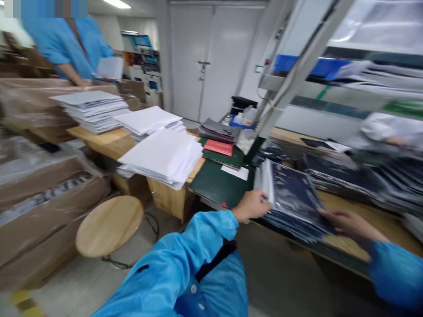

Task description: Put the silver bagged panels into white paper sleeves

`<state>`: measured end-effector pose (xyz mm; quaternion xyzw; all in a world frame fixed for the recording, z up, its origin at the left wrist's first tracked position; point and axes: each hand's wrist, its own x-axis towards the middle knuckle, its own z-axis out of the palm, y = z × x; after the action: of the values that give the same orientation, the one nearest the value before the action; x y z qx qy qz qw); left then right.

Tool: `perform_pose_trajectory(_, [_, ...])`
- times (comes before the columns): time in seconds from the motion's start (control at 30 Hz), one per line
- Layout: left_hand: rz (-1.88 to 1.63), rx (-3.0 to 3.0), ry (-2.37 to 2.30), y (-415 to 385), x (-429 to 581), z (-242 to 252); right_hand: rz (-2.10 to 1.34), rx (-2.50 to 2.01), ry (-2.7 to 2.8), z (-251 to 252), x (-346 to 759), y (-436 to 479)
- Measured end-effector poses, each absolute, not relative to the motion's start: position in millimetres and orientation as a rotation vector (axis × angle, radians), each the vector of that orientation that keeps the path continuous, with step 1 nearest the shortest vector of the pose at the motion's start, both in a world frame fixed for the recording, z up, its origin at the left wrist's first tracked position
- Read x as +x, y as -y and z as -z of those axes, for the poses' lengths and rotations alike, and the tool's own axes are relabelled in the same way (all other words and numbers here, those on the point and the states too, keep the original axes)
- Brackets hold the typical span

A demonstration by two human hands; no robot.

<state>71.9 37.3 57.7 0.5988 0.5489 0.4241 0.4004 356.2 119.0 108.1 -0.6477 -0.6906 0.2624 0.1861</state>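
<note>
No text, label, brand or number can be read. Small plate (258,68) beside door (190,53) too small to be made out; marks (68,187) on carton (46,229) blurred, whether lettering cannot be told.

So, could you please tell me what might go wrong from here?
The glossy dark packets might slip and fall, as they lie close to the workbench's front edge, with the left hand and right hand at their sides.

The nearest white stack could shed sheets if bumped, since it sits at the wooden table's edge.
</note>
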Motion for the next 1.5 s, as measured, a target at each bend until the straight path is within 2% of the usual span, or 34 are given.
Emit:
perform_pose_trajectory(0.03, [-1.086,1.505,-1.38,-38.3,71.5,-57.6,-0.84,-1.935,1.837,-113.3,350.1,-115.2])
perform_pose_trajectory(0.13, [-1.104,1.482,-1.327,-42.8,71.6,-57.0,-0.781,-2.008,1.688,-121.0,339.7,-113.2])
perform_pose_trajectory(0.27, [-1.113,1.426,-1.299,-43.8,73.0,-57.4,-0.692,-2.044,1.676,-122.3,337.1,-114.2])
perform_pose_trajectory(0.5, [-1.12,1.413,-1.345,-47.2,74.7,-58.0,-0.754,-2.021,1.683,-126.0,337.3,-102.7])
perform_pose_trajectory(0.77, [-1.147,1.759,-1.555,-51.2,78.1,-76.7,-0.319,-2.161,1.825,-131.7,320.1,-99.7])
perform_pose_trajectory(0.9, [-1.191,1.663,-1.482,-51.8,82.7,-86.9,-0.245,-2.173,1.812,-138.7,308.1,-97.3])
perform_pose_trajectory(1.0, [-1.213,1.315,-1.284,-56.2,83.0,-86.8,-0.379,-2.123,1.74,-145.9,311.2,-96.7])
perform_pose_trajectory(1.13, [-1.235,0.945,-1.137,-60.5,79.1,-83.6,-0.72,-1.994,1.555,-152.3,318.4,-91.0])
perform_pose_trajectory(1.33, [-1.337,0.73,-1.133,-59.0,77.4,-88.7,-1.063,-1.751,1.169,-152.2,311.0,-69.2])
perform_pose_trajectory(1.5, [-1.378,0.695,-1.136,-66.9,86.2,-92.3,-1.134,-1.509,0.885,-154.0,314.3,-70.7])
